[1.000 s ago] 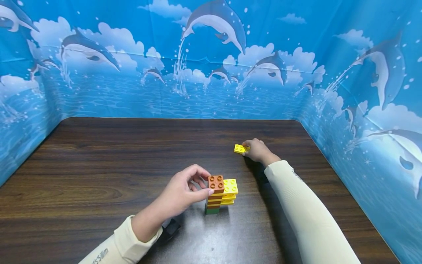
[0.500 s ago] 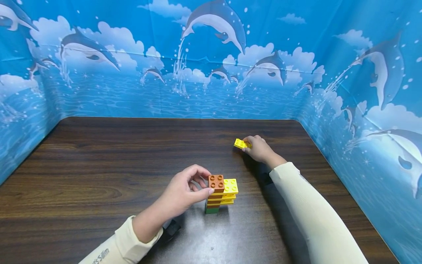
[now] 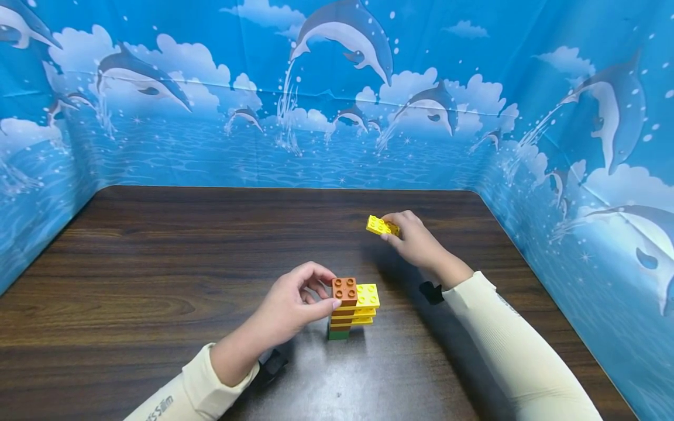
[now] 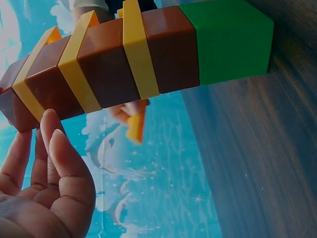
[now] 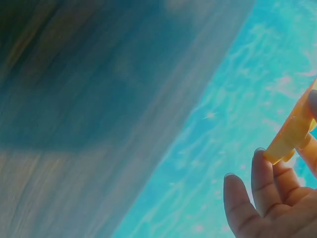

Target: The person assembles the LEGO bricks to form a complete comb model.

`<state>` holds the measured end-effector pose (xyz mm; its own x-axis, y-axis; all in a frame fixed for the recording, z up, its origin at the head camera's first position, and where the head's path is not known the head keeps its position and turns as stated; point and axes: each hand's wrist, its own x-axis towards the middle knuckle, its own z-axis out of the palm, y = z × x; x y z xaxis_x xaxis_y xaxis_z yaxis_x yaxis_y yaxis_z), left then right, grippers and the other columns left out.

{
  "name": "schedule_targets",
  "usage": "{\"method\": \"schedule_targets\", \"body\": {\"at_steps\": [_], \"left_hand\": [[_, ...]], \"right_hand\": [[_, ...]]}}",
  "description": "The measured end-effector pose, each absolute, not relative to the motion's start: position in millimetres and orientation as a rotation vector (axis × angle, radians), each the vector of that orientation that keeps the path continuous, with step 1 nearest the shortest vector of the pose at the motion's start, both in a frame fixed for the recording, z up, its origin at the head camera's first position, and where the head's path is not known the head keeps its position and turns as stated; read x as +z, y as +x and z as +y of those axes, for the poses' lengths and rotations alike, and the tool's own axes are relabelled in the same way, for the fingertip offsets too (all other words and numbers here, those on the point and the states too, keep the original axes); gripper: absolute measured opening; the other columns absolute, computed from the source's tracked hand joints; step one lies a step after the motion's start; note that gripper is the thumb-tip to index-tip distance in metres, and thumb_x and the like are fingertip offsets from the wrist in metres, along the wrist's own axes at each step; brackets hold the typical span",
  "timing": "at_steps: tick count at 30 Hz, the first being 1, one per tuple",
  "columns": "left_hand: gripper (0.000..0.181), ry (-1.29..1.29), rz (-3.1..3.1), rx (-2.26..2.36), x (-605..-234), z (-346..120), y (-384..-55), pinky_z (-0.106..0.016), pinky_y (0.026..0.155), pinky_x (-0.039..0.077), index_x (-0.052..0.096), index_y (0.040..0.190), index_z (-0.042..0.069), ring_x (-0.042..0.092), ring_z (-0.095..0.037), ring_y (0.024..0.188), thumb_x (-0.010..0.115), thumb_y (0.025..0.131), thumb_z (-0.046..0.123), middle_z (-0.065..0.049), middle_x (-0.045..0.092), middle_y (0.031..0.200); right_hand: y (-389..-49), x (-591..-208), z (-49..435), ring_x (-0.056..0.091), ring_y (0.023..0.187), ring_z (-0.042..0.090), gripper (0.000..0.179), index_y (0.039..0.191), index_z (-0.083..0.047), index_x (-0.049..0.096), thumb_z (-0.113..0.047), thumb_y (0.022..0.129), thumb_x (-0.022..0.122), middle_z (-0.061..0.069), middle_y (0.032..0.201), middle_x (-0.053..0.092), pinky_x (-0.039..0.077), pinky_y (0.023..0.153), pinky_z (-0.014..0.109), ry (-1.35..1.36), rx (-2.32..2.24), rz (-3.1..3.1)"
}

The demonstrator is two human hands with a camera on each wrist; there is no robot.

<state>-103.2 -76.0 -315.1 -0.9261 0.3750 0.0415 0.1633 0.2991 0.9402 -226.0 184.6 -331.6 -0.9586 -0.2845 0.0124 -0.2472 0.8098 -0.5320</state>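
Observation:
A tower of building bricks (image 3: 344, 292) stands upright on the table, with a green brick (image 4: 235, 42) at its foot. Above it brown bricks (image 4: 109, 59) alternate with thin yellow plates (image 4: 141, 52), whose free ends jut out to the right in the head view. My left hand (image 3: 295, 301) holds the tower's top brown brick between thumb and fingers from the left. Farther back on the right, my right hand (image 3: 416, 237) pinches a flat yellow studded brick (image 3: 375, 224) by its right end, raised over the table. Part of that brick is covered by the fingers.
The dark wood-grain table (image 3: 184, 245) runs back to a blue curtain (image 3: 210, 146) printed with dolphins, which encloses its back and sides. Black wrist cameras (image 3: 432, 292) sit under both wrists, by the cream sleeves.
My right hand has lifted the yellow brick off the table and tilted it, moving slightly farther back and then a little left. The left hand and the tower have stayed in place.

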Motion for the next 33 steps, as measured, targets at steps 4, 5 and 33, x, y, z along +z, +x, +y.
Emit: {"method": "schedule_targets", "body": {"at_steps": [4,5,33], "left_hand": [[0.03,0.494,2.396,1.672,-315,-76,-103,-0.027,0.067,0.05,0.061,0.111,0.004,0.057,-0.02,0.081,0.072,0.084,0.012,-0.007,0.06,0.095],[0.03,0.495,2.403,1.668,-315,-76,-103,-0.027,0.067,0.05,0.061,0.111,0.004,0.057,-0.02,0.081,0.072,0.084,0.012,-0.007,0.061,0.095],[0.028,0.496,2.443,1.652,-315,-75,-101,-0.028,0.07,0.049,0.062,0.111,0.006,0.056,-0.018,0.083,0.071,0.085,0.014,-0.005,0.059,0.095]], "right_hand": [[-211,-325,182,0.043,0.11,0.027,0.044,0.138,-0.007,0.048,-0.022,0.098,0.058,0.012,0.128,0.045,0.043,0.092,0.046,-0.508,-0.893,2.915],[-208,-324,181,0.043,0.109,0.027,0.044,0.138,-0.007,0.048,-0.022,0.097,0.058,0.012,0.127,0.045,0.043,0.092,0.046,-0.523,-0.902,2.917],[-126,-298,171,0.044,0.105,0.021,0.041,0.13,-0.008,0.057,-0.016,0.091,0.067,0.006,0.117,0.051,0.046,0.082,0.04,-0.95,-0.967,3.024]]}}
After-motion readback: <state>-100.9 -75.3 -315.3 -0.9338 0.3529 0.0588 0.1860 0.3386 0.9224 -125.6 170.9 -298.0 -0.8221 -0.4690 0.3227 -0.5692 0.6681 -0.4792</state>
